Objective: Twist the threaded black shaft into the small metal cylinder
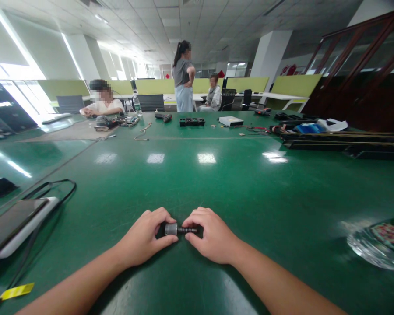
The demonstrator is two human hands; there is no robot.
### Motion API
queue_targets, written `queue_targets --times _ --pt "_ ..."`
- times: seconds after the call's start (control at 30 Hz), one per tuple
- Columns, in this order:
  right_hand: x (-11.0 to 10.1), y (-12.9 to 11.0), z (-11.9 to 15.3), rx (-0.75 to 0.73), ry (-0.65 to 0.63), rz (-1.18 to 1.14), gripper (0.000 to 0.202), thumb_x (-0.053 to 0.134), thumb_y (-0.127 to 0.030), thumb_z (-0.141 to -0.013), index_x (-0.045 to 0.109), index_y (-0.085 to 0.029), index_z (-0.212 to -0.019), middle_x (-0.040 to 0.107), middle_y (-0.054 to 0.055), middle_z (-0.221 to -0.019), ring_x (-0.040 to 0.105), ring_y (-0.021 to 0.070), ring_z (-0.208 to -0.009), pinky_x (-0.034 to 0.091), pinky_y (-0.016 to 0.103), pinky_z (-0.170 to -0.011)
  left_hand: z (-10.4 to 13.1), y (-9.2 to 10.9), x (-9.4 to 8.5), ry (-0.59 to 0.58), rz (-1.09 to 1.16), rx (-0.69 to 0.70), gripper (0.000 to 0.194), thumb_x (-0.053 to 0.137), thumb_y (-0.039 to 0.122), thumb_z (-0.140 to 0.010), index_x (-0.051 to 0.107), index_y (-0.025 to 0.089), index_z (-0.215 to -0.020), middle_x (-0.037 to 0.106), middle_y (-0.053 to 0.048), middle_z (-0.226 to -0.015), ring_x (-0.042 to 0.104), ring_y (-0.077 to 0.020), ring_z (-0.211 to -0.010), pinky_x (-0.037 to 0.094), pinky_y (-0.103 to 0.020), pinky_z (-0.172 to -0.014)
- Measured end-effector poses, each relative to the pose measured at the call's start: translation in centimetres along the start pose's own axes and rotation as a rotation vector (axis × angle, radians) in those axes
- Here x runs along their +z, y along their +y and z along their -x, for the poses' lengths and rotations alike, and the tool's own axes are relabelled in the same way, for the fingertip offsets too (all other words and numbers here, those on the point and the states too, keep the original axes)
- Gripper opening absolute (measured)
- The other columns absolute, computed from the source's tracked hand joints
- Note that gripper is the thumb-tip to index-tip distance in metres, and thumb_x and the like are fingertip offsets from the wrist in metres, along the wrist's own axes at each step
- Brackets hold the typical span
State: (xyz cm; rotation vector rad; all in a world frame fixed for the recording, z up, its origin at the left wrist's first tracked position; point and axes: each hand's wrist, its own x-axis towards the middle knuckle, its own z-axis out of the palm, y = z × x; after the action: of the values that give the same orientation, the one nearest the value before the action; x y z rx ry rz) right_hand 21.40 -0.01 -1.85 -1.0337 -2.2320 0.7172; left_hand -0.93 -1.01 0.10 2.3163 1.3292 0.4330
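Low over the green table (197, 183), between my hands, is a small silver metal cylinder (171, 229) lying sideways. From its right end a thin dark shaft (188, 230) runs out, ringed like a spring or a coarse thread. My left hand (151, 232) pinches the cylinder between thumb and fingers. On the right, the thumb and fingers of my right hand (210, 236) close round the shaft near the cylinder. I cannot tell whether cylinder and shaft are one piece.
To the left are a phone (16, 221) on a white block and a black cable (65, 183). A glass dish (377, 245) sits at right. Along the far side are a power drill (163, 117), a black tray (192, 122) and dark bars (331, 141). Several people are beyond.
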Motion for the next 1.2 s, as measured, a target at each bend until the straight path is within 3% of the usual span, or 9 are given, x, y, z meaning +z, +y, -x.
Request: queue_targets --times 0.47,0.67,0.97,1.07,1.2 --pt "0.2 0.0 0.1 0.075 0.073 0.066 0.013 0.068 -0.011 -0.069 0.063 -0.020 -0.078 0.064 0.001 -0.081 0.055 0.0187 -0.084 0.038 0.034 -0.080 0.3 -0.6 -0.1 -0.023 0.015 -0.030 0.021 0.065 0.037 -0.086 0.060 0.021 -0.099 0.058 0.000 -0.084 0.050 -0.0166 -0.074 0.038 -0.028 -0.071" --pt "-0.6 1.0 0.0 0.231 0.159 0.112 0.010 0.065 -0.010 -0.069 0.065 -0.020 -0.072 0.061 0.001 -0.073 0.054 0.0170 -0.072 0.038 0.033 -0.072 0.5 -0.7 0.1 -0.015 0.029 -0.092 0.022 0.062 0.039 -0.088 0.059 0.021 -0.100 0.058 0.000 -0.082 0.051 -0.0171 -0.074 0.038 -0.028 -0.069" --pt "-0.3 1.0 0.1 0.173 0.122 0.087 0.012 0.067 -0.009 -0.068 0.065 -0.020 -0.071 0.064 0.001 -0.074 0.056 0.0186 -0.077 0.038 0.036 -0.078 0.4 -0.7 0.2 0.000 0.056 -0.108 0.022 0.063 0.039 -0.087 0.060 0.021 -0.100 0.057 0.000 -0.081 0.051 -0.0167 -0.074 0.039 -0.028 -0.069" --pt "0.0 0.7 0.1 0.139 0.114 0.014 0.018 0.068 -0.009 -0.069 0.069 -0.022 -0.082 0.067 0.001 -0.080 0.058 0.0193 -0.081 0.040 0.037 -0.081 0.4 -0.6 0.2 0.000 0.055 -0.084 0.022 0.064 0.038 -0.087 0.060 0.021 -0.101 0.058 0.000 -0.083 0.051 -0.0168 -0.074 0.039 -0.029 -0.070" --pt "0.4 0.5 0.2 0.081 0.061 -0.118 0.049 0.067 -0.003 -0.067 0.066 -0.026 -0.110 0.070 -0.001 -0.091 0.060 0.0176 -0.084 0.042 0.035 -0.085 0.4 -0.5 0.1 0.005 0.050 -0.039 0.022 0.066 0.036 -0.086 0.061 0.022 -0.102 0.058 0.000 -0.086 0.051 -0.0168 -0.075 0.039 -0.029 -0.072"
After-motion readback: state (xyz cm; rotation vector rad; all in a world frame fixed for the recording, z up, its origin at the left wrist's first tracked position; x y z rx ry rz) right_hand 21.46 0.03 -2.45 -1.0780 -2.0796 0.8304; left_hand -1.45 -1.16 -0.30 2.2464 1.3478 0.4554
